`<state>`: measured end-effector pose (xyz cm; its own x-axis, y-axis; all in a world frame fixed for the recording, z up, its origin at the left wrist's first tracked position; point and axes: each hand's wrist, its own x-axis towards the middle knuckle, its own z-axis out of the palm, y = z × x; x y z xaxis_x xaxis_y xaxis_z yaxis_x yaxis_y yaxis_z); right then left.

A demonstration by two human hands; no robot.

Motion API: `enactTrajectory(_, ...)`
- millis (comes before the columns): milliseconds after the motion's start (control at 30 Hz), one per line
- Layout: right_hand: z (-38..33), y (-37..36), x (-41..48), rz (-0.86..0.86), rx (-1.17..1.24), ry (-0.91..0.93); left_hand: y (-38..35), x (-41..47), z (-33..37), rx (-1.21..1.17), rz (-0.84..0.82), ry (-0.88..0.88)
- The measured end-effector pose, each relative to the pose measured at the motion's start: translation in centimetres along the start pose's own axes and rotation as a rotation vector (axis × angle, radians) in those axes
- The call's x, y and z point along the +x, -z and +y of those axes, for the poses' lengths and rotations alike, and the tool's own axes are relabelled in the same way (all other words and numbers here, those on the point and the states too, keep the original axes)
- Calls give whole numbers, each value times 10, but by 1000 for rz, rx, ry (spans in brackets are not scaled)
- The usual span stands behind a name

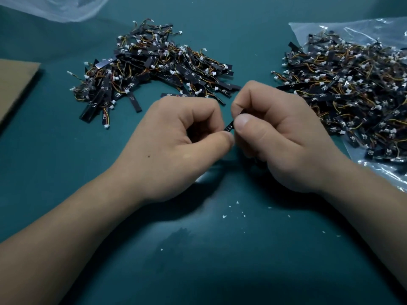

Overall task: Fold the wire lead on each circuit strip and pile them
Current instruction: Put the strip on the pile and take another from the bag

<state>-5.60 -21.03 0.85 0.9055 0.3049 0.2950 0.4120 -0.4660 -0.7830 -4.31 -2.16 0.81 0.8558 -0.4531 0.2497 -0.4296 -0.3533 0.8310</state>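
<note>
One black circuit strip (229, 127) is pinched between my two hands above the middle of the green mat. My left hand (176, 146) grips its lower end with thumb and curled fingers. My right hand (279, 137) holds its upper end under the thumb. Most of the strip and its wire lead are hidden inside my fingers. A pile of black strips with orange-yellow wires and white plugs (149, 67) lies behind my left hand. A larger heap of strips (352, 89) lies to the right on a clear plastic bag (374, 170).
A brown cardboard sheet (15, 84) lies at the left edge. Crumpled clear plastic (57, 7) sits at the top left. Small white crumbs (224, 216) dot the green mat (220, 249) in front of me.
</note>
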Motion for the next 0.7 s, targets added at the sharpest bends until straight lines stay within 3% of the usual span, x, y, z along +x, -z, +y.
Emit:
enactTrajectory(167, 7, 2, 17, -1, -35, 27, 18, 8, -10, 283, 55, -110)
enactTrajectory(433, 14, 10, 25, -48, -211, 111, 19, 12, -20, 256, 119, -77)
enactTrajectory(600, 10, -1, 25, 99, 7, -109, 20, 12, -24, 231, 160, -73)
enactTrajectory(700, 9, -6, 19, 105, -27, -201, 21, 12, -25, 253, 176, -78)
